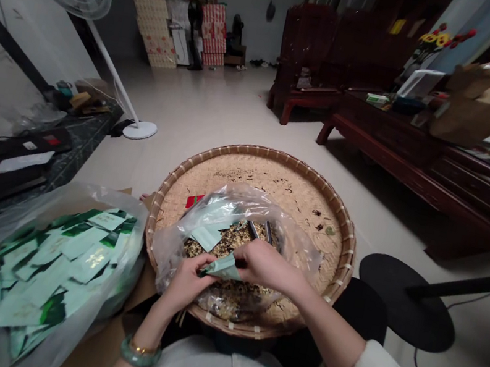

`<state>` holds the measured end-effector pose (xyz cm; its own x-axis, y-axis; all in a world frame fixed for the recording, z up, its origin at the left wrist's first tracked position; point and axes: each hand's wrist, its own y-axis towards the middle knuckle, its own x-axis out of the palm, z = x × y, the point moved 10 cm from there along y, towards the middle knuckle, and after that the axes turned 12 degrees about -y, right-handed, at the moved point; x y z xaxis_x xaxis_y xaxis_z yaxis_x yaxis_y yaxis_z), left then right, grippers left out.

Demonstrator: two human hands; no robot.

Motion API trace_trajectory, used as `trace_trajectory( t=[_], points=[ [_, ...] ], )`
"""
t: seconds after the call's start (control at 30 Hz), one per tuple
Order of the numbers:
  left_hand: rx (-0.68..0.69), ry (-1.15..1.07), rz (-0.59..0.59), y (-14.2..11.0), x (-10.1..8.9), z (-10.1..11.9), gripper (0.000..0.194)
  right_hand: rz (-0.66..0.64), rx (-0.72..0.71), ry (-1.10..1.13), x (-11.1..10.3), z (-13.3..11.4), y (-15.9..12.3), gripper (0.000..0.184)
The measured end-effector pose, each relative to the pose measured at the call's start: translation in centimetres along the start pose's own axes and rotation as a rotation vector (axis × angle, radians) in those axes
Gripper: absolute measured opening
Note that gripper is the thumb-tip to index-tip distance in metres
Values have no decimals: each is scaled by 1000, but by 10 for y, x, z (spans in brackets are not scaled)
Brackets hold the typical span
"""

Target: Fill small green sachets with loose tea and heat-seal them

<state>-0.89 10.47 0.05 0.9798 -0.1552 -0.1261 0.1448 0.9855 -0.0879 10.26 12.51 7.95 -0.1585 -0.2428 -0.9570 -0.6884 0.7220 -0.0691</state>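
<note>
Over a clear plastic bag (246, 199) of dried, mixed tea-like bits (236, 235), both my hands grip one pale green packet (225, 267). My left hand (186, 280) pinches its left end, and my right hand (262, 265) has its fingers closed round the other end. Whether the packet is open I cannot tell. More green packets (206, 236) lie on the bits inside the bag, and a metal tool (260, 231) like tongs rests just beyond my right hand. The bag sits in a round woven bamboo tray (311, 182).
A large plastic bag (128, 208) full of green packets (58, 259) stands at my left. A white fan (140, 129) is beyond it. To the right are a black round stand base (406, 301) and a dark wooden table (402, 141).
</note>
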Motion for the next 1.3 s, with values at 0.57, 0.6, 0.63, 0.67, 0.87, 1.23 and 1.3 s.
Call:
trace_trajectory(
  t=[0.57, 0.6, 0.63, 0.67, 0.87, 1.23, 1.3],
  points=[
    [-13, -254, 92, -2, -7, -10, 15, 364, -190, 117, -52, -22, -26, 13],
    [-17, -265, 86, -3, -6, -8, 15, 390, -181, 131, -54, -19, -28, 13],
    [-25, -276, 78, -4, -6, -7, 15, 419, -161, 146, -58, -15, -31, 12],
    [-37, -289, 72, -5, -5, -7, 15, 448, -128, 158, -61, -11, -34, 12],
    [-48, -293, 83, -6, -7, -6, 16, 509, -89, 138, -73, -14, -50, 14],
    [78, -66, 79, -5, -3, 6, 9, 51, 21, -233, 3, -18, -3, 14],
    [67, -77, 81, -4, -5, 4, 9, 66, 1, -174, 1, -18, -3, 14]
  ],
)
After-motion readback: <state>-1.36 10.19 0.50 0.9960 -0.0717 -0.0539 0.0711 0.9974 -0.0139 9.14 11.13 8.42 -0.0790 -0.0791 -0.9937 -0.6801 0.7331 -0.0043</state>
